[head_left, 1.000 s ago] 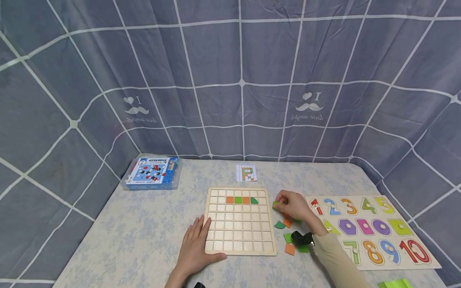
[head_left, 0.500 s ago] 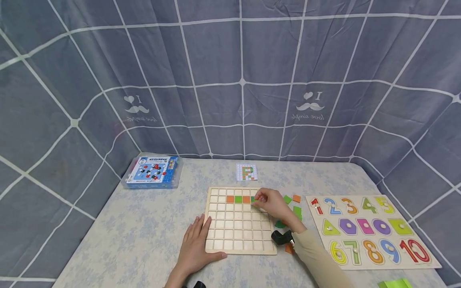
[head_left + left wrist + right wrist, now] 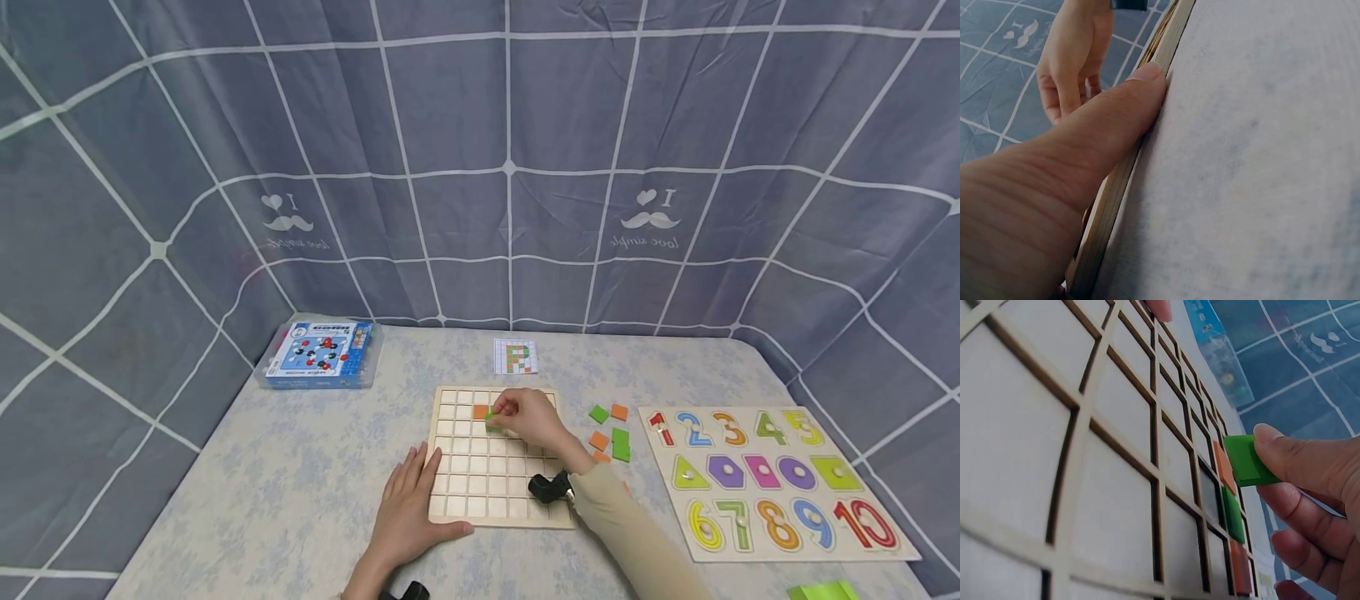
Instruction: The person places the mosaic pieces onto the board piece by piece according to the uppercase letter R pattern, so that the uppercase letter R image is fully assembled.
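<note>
My left hand [image 3: 408, 508] lies at the left side of a wooden grid board [image 3: 477, 483], fingers straight along its edge. In the left wrist view its thumb [image 3: 1129, 100] presses against the board's near edge. My right hand [image 3: 531, 418] pinches a green square tile [image 3: 1246, 461] between thumb and fingers, just over the board's upper rows. In the right wrist view, an orange tile [image 3: 1224, 467], a green tile [image 3: 1233, 514] and another orange tile [image 3: 1241, 565] sit in one row of cells beneath it. In the head view my right hand hides part of that row.
Loose green [image 3: 598, 413] and orange tiles [image 3: 598, 440] lie right of the board. Farther right is a number-and-shape puzzle board [image 3: 761, 472]. A pattern card [image 3: 516, 357] lies behind, a plastic box [image 3: 318, 354] back left, a bright green object [image 3: 823, 591] front right.
My right hand has moved left from the loose tiles to over the board's upper rows, carrying the green tile. My left hand has stayed at the board's edge.
</note>
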A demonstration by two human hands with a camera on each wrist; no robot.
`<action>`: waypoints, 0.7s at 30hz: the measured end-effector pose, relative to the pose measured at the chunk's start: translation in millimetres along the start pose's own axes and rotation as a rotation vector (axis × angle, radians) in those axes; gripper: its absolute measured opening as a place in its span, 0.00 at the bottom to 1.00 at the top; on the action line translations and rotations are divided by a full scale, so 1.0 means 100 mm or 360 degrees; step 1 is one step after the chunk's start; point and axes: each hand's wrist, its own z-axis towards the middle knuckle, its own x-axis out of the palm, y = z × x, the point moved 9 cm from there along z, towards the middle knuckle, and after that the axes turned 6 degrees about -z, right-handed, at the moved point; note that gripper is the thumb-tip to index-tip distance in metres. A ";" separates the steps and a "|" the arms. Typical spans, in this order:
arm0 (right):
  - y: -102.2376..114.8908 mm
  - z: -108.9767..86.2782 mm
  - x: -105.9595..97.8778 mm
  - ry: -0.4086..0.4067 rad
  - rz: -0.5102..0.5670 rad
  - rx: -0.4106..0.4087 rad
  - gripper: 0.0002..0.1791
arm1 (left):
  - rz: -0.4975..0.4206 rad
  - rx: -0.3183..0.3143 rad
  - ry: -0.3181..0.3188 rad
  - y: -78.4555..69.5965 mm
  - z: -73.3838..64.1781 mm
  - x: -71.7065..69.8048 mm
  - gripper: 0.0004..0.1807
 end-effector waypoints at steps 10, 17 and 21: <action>0.10 0.08 0.16 0.0034 -0.0123 -0.0017 0.07 | 0.0013 0.0009 -0.0009 -0.01 0.00 -0.01 0.63; 0.11 0.07 0.19 0.0006 -0.0213 -0.0010 0.08 | 0.0037 0.0046 -0.0035 -0.04 0.00 -0.03 0.62; 0.12 0.06 0.19 0.0000 -0.0294 -0.0012 0.06 | 0.0023 0.0033 -0.0023 -0.03 -0.01 -0.02 0.62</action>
